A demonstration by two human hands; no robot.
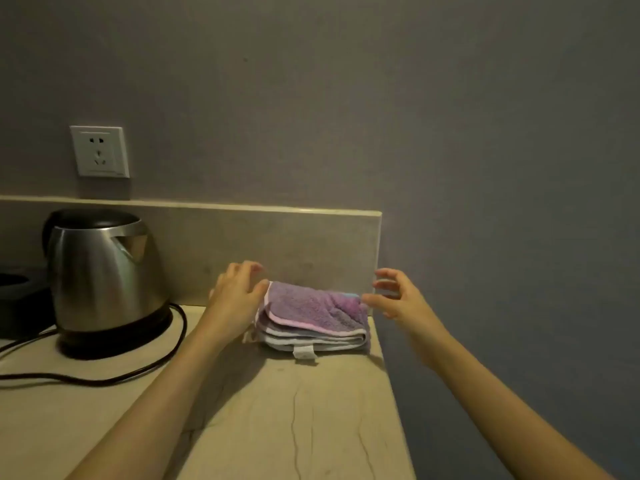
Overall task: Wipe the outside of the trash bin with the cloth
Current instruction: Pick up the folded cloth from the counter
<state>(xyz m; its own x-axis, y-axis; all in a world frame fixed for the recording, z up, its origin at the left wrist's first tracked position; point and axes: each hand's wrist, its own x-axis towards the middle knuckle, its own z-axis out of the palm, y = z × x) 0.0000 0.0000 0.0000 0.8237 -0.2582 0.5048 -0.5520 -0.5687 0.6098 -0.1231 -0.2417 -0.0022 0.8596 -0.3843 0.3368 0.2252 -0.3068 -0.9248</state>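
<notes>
Cloth (315, 315), folded purple over pale layers, lies at the worktop's (284, 420) right back corner, near the edge. Left hand (235, 299) has its thumb at the cloth's left edge; whether it pinches cannot be told. Right hand (398, 299) hovers beside the right edge, grip wide, empty. Risk: lifting one layer would let the fold fall open off the edge. Kettle (104, 282) stands lidded, contents unseen. Trash bin not in view.

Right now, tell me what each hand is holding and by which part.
Nothing is clearly held. The left hand touches the folded cloth's left edge; the right hand hovers open by its right edge.
</notes>
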